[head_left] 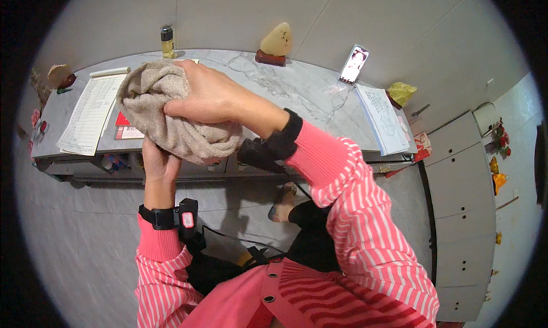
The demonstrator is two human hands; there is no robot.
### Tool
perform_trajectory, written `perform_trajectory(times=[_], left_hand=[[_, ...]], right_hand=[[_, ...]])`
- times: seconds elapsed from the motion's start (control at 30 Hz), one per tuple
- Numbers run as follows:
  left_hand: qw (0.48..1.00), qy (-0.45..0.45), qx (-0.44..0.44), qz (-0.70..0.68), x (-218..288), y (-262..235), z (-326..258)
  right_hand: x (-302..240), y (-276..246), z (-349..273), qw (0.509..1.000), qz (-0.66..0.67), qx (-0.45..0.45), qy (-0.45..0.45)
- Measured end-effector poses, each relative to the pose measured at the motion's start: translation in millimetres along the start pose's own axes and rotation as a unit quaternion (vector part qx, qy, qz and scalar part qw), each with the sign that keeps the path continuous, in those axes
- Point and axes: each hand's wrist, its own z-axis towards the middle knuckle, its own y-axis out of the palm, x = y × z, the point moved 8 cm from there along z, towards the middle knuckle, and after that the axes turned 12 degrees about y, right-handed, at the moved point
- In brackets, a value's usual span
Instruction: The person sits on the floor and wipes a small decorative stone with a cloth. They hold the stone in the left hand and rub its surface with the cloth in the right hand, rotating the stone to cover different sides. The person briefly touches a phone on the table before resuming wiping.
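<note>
A bunched beige-grey cloth (191, 135), folded into a thick bundle, is held up over the left front part of the marble-patterned table (311, 119). My right hand (208, 94) grips it from above and the right, with the thumb pressed into the folds. From below, my left hand (160, 163) supports and holds its lower side; most of those fingers are hidden by the fabric. Partly covered behind the bundle lies a red and white booklet or card (127, 131).
A notepad (94, 111) lies at the left, with a small bottle (167, 42) behind. A carved stone on a stand (276, 42) and a leaning phone (354, 64) are at the back. Papers (382, 119) and a yellow stone (401, 93) sit right. Cabinets (459, 214) stand beyond.
</note>
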Motion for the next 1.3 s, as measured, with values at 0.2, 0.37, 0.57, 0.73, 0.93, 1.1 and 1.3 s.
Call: perform_trajectory(times=[0.2, 0.37, 0.57, 0.73, 0.93, 1.1, 1.3], left_hand=[[0.997, -0.044, -0.010, 0.064, -6.8, -3.9, -5.8], [0.980, -0.034, -0.137, 0.137, -32.3, 27.1, -24.3], [0.941, -0.053, -0.184, 0.280, -57.0, 42.3, -29.0], [0.930, -0.053, -0.197, 0.306, -67.4, 51.3, -28.0], [0.902, -0.002, -0.177, 0.393, -70.8, 58.4, -21.4], [0.902, 0.053, -0.164, 0.395, -81.3, 67.5, -20.0], [0.943, -0.015, -0.163, 0.288, -88.2, 69.1, -15.2]], right_hand=[[37.1, 5.9, -21.5, 0.968, 0.248, 0.007, -0.017], [93.1, 13.3, -61.1, 0.949, 0.313, 0.022, 0.002], [153.2, 16.0, -88.8, 0.914, 0.383, 0.079, 0.107], [162.9, 2.8, -93.8, 0.921, 0.360, 0.119, 0.088], [155.5, -20.7, -96.8, 0.940, 0.280, 0.177, 0.085], [144.5, -38.2, -100.4, 0.940, 0.249, 0.226, 0.052], [148.9, -41.0, -95.0, 0.928, 0.330, 0.161, 0.057]])
